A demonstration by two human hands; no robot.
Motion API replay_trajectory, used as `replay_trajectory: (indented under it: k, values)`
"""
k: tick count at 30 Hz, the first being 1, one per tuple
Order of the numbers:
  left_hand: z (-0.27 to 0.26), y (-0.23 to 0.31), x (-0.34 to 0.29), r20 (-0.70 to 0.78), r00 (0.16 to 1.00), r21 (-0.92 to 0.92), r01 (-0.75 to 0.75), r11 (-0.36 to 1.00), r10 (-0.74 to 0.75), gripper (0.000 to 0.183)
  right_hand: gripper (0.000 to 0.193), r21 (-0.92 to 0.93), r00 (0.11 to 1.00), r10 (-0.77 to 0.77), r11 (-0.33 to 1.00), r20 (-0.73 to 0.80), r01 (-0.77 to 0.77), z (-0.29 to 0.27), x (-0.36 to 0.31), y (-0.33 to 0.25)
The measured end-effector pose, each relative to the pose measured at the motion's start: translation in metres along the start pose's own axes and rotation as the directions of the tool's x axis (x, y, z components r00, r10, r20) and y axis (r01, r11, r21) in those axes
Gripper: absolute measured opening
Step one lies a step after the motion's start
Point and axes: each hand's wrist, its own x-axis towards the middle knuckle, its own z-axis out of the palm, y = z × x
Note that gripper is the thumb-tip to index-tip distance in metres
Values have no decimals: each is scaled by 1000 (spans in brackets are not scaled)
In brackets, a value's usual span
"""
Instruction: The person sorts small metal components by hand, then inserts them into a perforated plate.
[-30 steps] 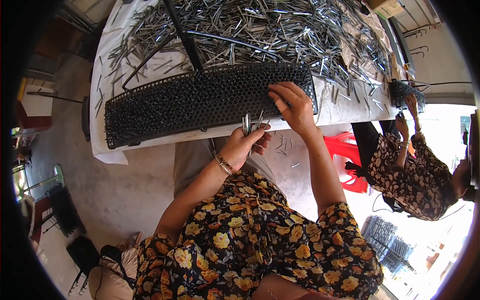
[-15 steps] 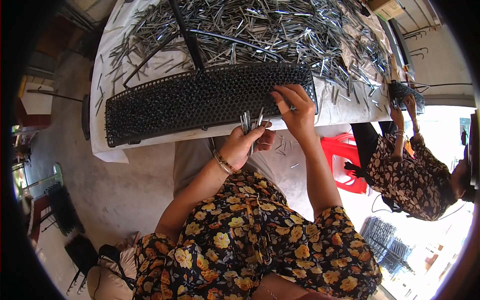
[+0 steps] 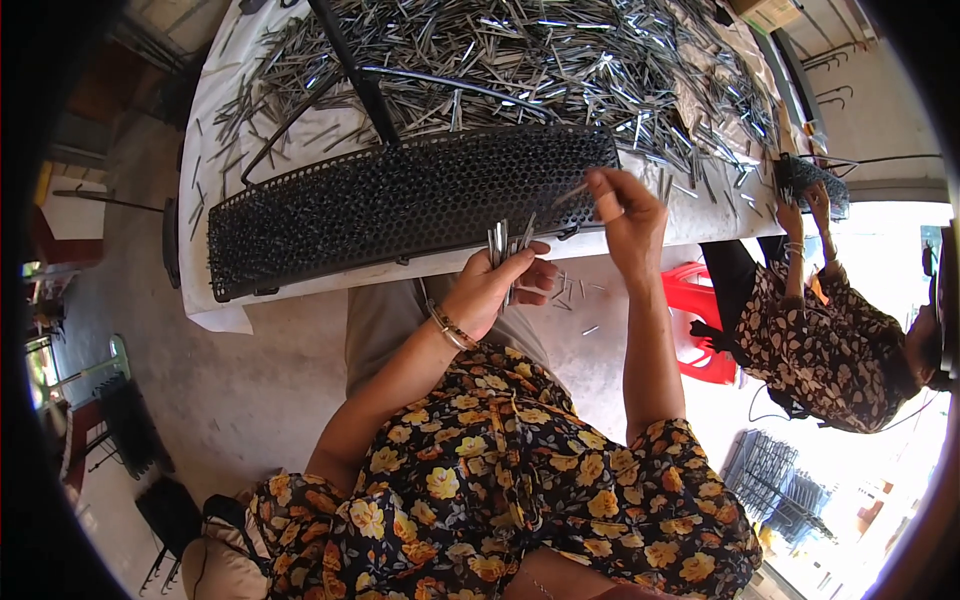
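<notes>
Pins (image 3: 560, 50) are lying heaped in a grey tangle all over the white-covered table (image 3: 215, 130) ahead of us. We are sitting at its near edge, where a long black perforated panel (image 3: 400, 200) is lying flat along the cloth, curving slightly in this wide view. Our left hand (image 3: 495, 285) is hovering just below the panel's near edge, fingers curled closed around a small bundle of metal pins (image 3: 503, 240) that is sticking upright out of the fist. Our right hand (image 3: 625, 215) is reaching to the panel's right end, thumb and forefinger pinched together on a single pin (image 3: 572, 193) whose tip is touching the perforated surface; the other fingers are folding loosely behind. We are wearing a bracelet (image 3: 450, 328) on the left wrist and a dark dress with yellow flowers (image 3: 500, 490). A few loose pins are lying on the concrete floor (image 3: 250, 380) below our hands. To our right another person (image 3: 830, 340) in a similar flowered dress is working at the table's far corner, both hands raised to a second dark panel (image 3: 805, 180), beside a red plastic stool (image 3: 700, 320).
</notes>
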Motion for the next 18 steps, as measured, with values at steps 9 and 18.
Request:
replay_trajectory:
  k: [9, 18]
  values:
    - [-3, -6, 11, -70, 996, 2, 55, 998, -55, 27, 13, -208, 961, -275, 942, -33, 262, 10, 21, 6]
    - [-5, -4, 6, -53, 996, 0, 78, 997, -78, 30, 11, -273, 886, -455, 867, -93, 416, 17, 20, 14]
